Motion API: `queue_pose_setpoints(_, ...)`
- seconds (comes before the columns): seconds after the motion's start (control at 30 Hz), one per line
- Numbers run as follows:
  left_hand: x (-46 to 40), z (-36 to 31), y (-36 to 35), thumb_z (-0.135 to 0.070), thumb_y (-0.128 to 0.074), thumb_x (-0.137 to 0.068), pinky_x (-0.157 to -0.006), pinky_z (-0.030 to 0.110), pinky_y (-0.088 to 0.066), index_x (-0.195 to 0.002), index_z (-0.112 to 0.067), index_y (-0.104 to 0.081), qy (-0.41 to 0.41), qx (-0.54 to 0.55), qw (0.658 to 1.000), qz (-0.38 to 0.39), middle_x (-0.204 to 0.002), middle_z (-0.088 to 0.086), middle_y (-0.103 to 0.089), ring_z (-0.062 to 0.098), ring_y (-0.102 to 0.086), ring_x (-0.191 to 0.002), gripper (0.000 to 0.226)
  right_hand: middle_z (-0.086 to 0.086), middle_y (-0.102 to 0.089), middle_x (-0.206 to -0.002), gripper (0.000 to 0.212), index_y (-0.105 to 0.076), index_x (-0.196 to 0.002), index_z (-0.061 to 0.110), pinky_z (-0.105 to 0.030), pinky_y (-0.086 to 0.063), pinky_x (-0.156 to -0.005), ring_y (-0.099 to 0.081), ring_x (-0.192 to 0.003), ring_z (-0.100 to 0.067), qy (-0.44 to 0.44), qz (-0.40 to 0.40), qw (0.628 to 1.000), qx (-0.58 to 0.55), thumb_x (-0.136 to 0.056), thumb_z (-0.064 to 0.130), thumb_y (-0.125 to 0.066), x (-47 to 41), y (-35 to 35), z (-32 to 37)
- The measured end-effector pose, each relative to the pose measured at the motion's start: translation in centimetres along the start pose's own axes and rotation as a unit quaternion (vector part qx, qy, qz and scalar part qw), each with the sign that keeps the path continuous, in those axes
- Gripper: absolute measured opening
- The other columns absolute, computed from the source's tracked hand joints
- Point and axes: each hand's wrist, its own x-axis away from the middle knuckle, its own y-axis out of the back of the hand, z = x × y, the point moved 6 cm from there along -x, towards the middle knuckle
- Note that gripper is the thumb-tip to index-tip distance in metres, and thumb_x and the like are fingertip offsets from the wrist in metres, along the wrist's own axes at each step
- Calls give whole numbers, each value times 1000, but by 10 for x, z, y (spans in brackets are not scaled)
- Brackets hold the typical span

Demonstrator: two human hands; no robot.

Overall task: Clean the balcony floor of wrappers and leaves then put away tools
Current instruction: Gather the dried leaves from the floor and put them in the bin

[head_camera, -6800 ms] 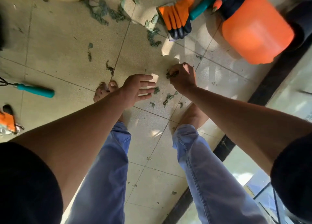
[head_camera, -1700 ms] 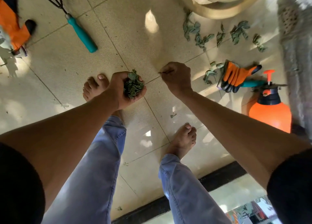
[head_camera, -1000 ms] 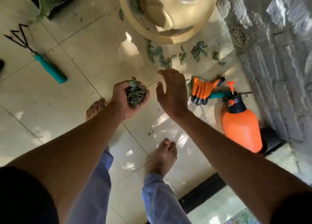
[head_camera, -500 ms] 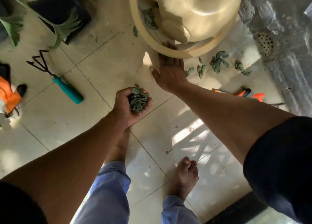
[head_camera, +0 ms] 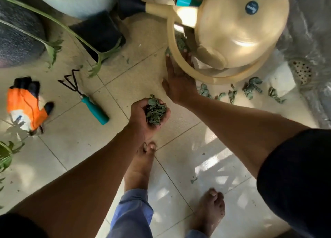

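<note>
- The left hand was cupped palm-up around a clump of dry leaves, fingers curled to keep the pile from spilling; it served, I judge, as the collecting bowl while the other hand gathered.
- The right hand reached far forward with fingers straight, their tips slipping under the rim of the tilted cream bin; it held nothing I could see, and it seemed placed to sweep out leaves lodged beneath that rim.
- More loose leaves lay in a row on the tiled floor just right of that hand, along the bin's near edge, not yet picked up.
- The hand rake with its teal handle lay on the floor to the left, well apart from both hands, and the orange glove lay further left; both tools awaited putting away.
- No wrappers could be made out for certain.
</note>
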Motion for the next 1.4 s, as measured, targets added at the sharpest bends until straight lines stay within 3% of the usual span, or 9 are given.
queue_pose_setpoints(0.13, -4, -20, -1, -15, -46, -93, -65, 34, -62, -79, -3, -62, -4, -11, 1000, 8, -82, 12, -61, 29, -64, -71, 24, -35, -3, -165, 78, -9, -164, 14, -62, -9, -123, -2, -153, -54, -15, -46, 999, 13, -100, 52, -32, -35, 10, 10)
queue_pose_setpoints(0.3, -10, -40, 2, -15, -47, -92, -67, 35, -62, -82, -4, -61, -7, -19, 1000, 18, -86, 12, -60, 28, -63, -76, 20, -26, -6, -167, 82, -10, -163, 12, -53, -17, -123, -14, -152, -46, -174, -53, 980, -78, -99, 54, -41, -62, 19, -2)
queue_pose_setpoints(0.53, -12, -53, 8, -16, -46, -93, -83, 34, -55, -71, -3, -64, -1, -75, 997, 17, -75, 13, -63, 27, -68, -65, 31, -20, -8, -169, 83, -17, -162, 29, -58, -21, -116, -18, -150, -45, -228, -63, 964, -121, -92, 65, -42, -104, 20, -22)
queue_pose_setpoints(0.6, -11, -54, 9, -16, -46, -93, -77, 34, -58, -71, -3, -64, 2, -73, 997, 21, -75, 13, -63, 28, -68, -66, 31, -20, -8, -168, 81, -16, -163, 25, -59, -19, -118, -15, -151, -45, -230, -57, 964, -124, -94, 61, -40, -101, 19, -23)
queue_pose_setpoints(0.77, -1, -48, 15, -16, -46, -94, -57, 32, -58, -77, -3, -62, 0, -67, 998, 13, -82, 13, -61, 29, -63, -76, 26, -25, -13, -167, 67, -15, -161, 5, -61, -23, -123, -16, -153, -47, -80, -22, 993, -81, -102, 34, -28, -68, 15, -6)
queue_pose_setpoints(0.93, 19, -35, 21, -14, -46, -94, -60, 35, -59, -72, -4, -65, -7, -48, 999, 0, -78, 12, -63, 27, -64, -74, 30, -24, -14, -168, 67, -17, -160, -1, -51, -22, -126, -13, -156, -39, 56, -19, 996, -63, -103, 17, -47, 1, 2, 16)
queue_pose_setpoints(1.07, 33, -21, 30, -14, -47, -93, -69, 37, -60, -78, -5, -64, -11, -26, 1000, -10, -77, 10, -65, 25, -67, -71, 25, -22, -14, -168, 70, -18, -161, 1, -50, -13, -128, -12, -156, -38, 95, 12, 995, -40, -102, 18, -52, 72, -8, 14)
queue_pose_setpoints(1.2, 43, -11, 37, -14, -48, -91, -69, 36, -61, -80, -7, -62, -17, 38, 999, -14, -80, 9, -63, 25, -64, -77, 19, -23, -24, -165, 68, -29, -159, 7, -55, -21, -125, -20, -154, -40, 104, 51, 993, -23, -99, 26, -54, 121, -6, 15)
queue_pose_setpoints(1.4, 41, -25, 44, -16, -53, -87, -70, 35, -62, -81, -6, -64, -45, 106, 993, -25, -81, 11, -65, 27, -65, -78, 17, -21, -18, -167, 68, -26, -161, 14, -58, -22, -124, -19, -154, -41, 166, 56, 984, -28, -100, 33, -51, 69, 10, 59)
